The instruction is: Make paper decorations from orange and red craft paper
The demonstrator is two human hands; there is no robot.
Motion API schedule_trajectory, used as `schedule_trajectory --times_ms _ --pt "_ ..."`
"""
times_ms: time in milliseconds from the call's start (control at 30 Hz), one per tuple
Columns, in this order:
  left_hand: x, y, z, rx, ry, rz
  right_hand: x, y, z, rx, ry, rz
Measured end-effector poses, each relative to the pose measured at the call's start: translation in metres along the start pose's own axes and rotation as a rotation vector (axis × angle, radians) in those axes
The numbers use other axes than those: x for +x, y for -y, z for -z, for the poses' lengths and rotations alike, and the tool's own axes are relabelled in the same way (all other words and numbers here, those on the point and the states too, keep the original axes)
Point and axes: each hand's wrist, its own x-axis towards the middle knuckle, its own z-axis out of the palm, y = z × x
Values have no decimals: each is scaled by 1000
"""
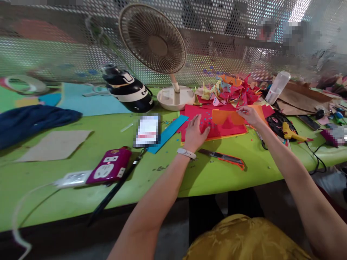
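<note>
My left hand (195, 133) rests with fingers spread on the left part of a stack of red paper (230, 127), which has small blue bits scattered on it. My right hand (249, 116) pinches the upper right edge of an orange piece of paper (225, 117) over the red sheets. Just in front of the stack lies a utility knife (225, 157) with an orange edge. A blue paper strip (168, 134) lies to the left of my left hand, and more orange paper (258, 111) shows behind my right hand.
A fan (176, 97) stands behind, beside a pile of cut coloured paper (233, 90). Left are a black bottle (130, 92), a phone (148, 130) and a purple power strip (110, 166) with a cable. Right lie a yellow glue gun (292, 133) and a clear bottle (278, 88).
</note>
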Motion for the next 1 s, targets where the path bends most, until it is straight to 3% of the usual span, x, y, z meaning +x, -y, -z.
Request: schedule_trajectory --times_ms 100,200,333,467,600,667,833,900,1000 --pt "1 -12 8 -99 -29 7 -6 10 -1 -1 91 68" --pt "1 -20 14 -207 43 -36 -15 22 -5 -50 211 151" --pt "0 -16 12 -216 183 -59 -32 29 -1 -196 162 210" --pt "1 -9 7 -225 210 -24 -62 30 37 -337 13 192" --pt "4 -6 5 -281 131 33 -101 39 70 -417 -18 -15" --pt "5 -7 4 -298 85 35 -119 50 66 -380 57 -82" --pt "4 -8 5 -358 32 -1 -144 77 32 -404 431 36" --pt "3 -8 5 -372 17 5 -144 78 31 -478 436 31" --pt "5 -6 5 -365 -27 18 -136 65 44 -645 235 -103"
